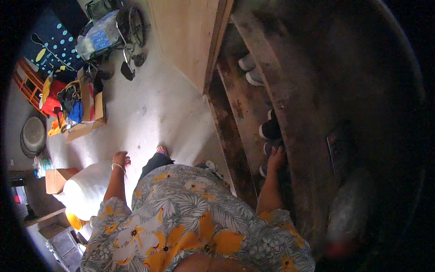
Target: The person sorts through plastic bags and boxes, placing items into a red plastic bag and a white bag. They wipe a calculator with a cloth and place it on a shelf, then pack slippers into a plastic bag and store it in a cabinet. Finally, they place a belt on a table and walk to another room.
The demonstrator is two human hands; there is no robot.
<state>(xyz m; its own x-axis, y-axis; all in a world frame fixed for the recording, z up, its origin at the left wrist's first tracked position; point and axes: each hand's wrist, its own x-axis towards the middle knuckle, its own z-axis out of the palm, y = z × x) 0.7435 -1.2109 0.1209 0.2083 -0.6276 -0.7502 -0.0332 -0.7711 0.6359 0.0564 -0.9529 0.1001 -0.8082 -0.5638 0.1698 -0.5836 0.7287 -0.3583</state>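
My right hand reaches into a wooden shoe rack, its fingers on a dark shoe with a pale sole edge. Whether the fingers grip that shoe cannot be made out. Just beyond it on the same shelf sits a black shoe with a white sole. Farther along is a pair of light grey shoes, partly covered by the board above. At my other side, my left hand hangs over the floor, fingers loosely curled and nothing seen in them; a pale band circles its wrist.
A wooden panel adjoins the rack's far end. Across the concrete floor stand a wheelchair loaded with a plastic-wrapped pack and an open cardboard box of mixed items. A large white container is near my left arm.
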